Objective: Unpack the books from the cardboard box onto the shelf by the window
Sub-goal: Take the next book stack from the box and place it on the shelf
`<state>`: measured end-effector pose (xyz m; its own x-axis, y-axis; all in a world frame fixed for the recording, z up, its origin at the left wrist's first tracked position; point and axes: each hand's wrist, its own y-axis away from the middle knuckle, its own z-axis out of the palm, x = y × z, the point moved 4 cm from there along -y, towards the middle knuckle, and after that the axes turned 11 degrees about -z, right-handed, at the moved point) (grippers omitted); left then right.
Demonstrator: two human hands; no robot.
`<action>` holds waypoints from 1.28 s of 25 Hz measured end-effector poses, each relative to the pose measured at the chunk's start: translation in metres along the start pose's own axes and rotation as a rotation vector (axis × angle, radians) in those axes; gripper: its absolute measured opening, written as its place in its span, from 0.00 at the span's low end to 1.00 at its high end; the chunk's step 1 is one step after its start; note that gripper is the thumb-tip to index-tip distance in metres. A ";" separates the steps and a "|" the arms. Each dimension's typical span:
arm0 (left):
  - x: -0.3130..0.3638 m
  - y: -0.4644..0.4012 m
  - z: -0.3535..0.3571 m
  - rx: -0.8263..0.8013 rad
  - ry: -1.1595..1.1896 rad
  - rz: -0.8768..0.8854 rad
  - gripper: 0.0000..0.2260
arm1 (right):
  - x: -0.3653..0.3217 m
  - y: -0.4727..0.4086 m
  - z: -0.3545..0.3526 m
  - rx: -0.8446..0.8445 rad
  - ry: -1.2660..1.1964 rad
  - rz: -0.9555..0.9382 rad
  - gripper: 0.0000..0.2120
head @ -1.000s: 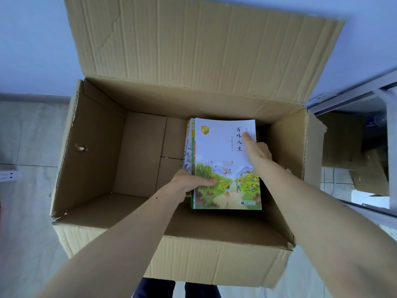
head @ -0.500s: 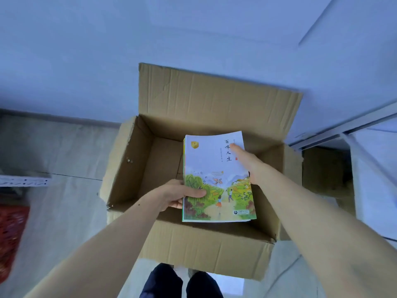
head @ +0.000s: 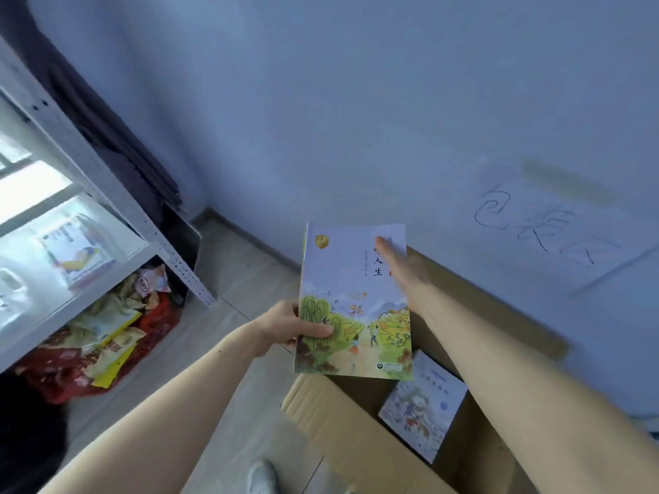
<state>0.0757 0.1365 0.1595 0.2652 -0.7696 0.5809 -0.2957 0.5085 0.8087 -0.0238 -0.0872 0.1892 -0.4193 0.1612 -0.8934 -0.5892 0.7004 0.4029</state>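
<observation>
A pale blue wall (head: 356,101) is filling the upper part of the view, well beyond the grip. Handwritten dark characters (head: 542,222) are showing on the wall, up and to the right of the grip. A dark baseboard (head: 249,237) is running along the foot of the wall. The floor (head: 221,351), laid in light grey wood-look planks, is lying below and to the left of the grip. A white metal shelving unit (head: 117,222) with perforated uprights is standing far left of the grip. Bright daylight is washing over its upper levels. A dark curtain (head: 107,137) is hanging behind the unit. Red and yellow packages (head: 103,344) are lying under its lowest level.
</observation>
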 end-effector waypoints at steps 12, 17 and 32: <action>-0.080 0.273 -0.278 0.463 0.207 0.411 0.23 | -0.251 0.126 0.344 -0.292 -0.061 -0.417 0.28; -0.121 0.375 -0.392 0.694 0.205 0.537 0.22 | -0.336 0.199 0.487 -0.438 -0.097 -0.595 0.23; -0.162 0.472 -0.707 1.446 0.031 0.494 0.37 | -0.516 0.237 0.798 -0.625 -0.252 -0.935 0.32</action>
<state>0.5421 0.7744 0.5124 -0.1123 -0.6243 0.7731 -0.9666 -0.1117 -0.2306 0.6041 0.5510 0.5868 0.4701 -0.0557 -0.8809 -0.8660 0.1637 -0.4725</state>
